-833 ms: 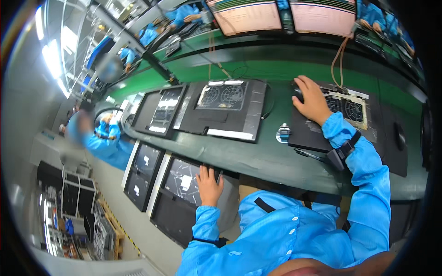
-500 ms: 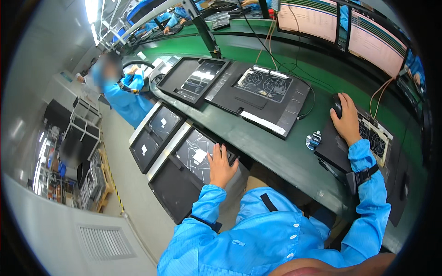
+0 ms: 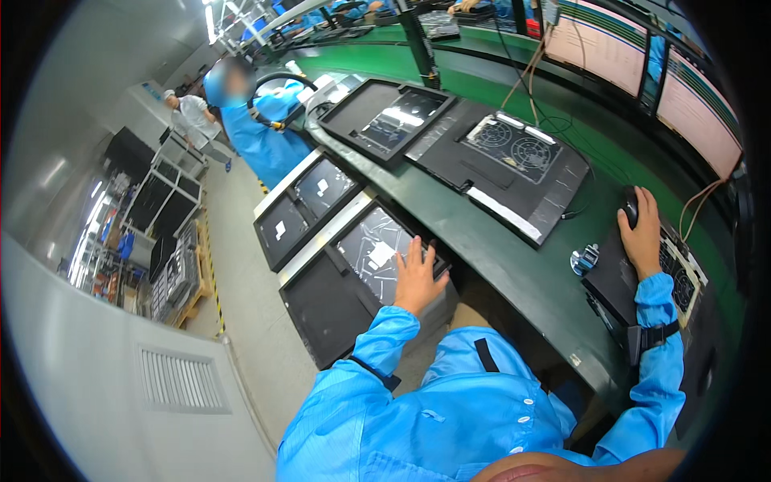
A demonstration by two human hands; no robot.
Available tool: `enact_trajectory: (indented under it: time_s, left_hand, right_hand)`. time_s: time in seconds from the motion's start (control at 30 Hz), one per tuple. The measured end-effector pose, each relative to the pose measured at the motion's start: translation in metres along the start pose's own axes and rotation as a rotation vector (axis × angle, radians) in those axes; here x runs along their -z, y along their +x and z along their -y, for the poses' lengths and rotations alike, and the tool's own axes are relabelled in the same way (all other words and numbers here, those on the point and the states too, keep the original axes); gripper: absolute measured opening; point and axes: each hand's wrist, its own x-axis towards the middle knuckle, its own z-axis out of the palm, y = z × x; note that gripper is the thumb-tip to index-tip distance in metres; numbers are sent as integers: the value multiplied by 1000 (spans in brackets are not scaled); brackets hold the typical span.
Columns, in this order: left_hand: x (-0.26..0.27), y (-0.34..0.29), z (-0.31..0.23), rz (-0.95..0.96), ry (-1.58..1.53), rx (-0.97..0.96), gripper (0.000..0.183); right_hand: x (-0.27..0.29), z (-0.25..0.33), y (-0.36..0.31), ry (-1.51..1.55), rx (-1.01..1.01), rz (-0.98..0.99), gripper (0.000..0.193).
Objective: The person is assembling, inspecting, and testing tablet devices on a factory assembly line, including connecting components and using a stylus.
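My right hand (image 3: 642, 234) rests over a black computer mouse (image 3: 632, 206) on the right of the green bench, fingers curved along it. My left hand (image 3: 419, 277) is spread, its fingertips at the right edge of a black tray (image 3: 317, 313) beside the bench. That tray's far compartment carries a dark glossy panel (image 3: 371, 234) with white strips and a white label; its near compartment shows bare black. Whether the left fingers touch the panel or only the tray rim, I cannot tell. A small blue and silver device (image 3: 585, 259) lies left of my right wrist.
A second black tray (image 3: 309, 210) stands beyond the first. On the bench are another tray (image 3: 385, 120) and a black board with circular test patterns (image 3: 514, 149). Two monitors (image 3: 598, 44) stand behind, with hanging cables. A co-worker in blue (image 3: 261, 136) is at far left.
The view has swung left, so the bench and trays sit further right in the picture. A person in white now shows in the left background. Both hands keep their places.
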Motion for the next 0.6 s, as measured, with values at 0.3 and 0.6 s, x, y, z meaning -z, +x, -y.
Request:
enact_trajectory:
  time_s: [0.3, 0.6]
  left_hand:
    - [4, -1, 3, 77, 15, 30, 81]
    - [7, 3, -1, 80, 36, 29, 81]
  right_hand:
    - [-4, 5, 2, 38, -18, 28, 59]
    - [0, 9, 2, 61, -22, 15, 60]
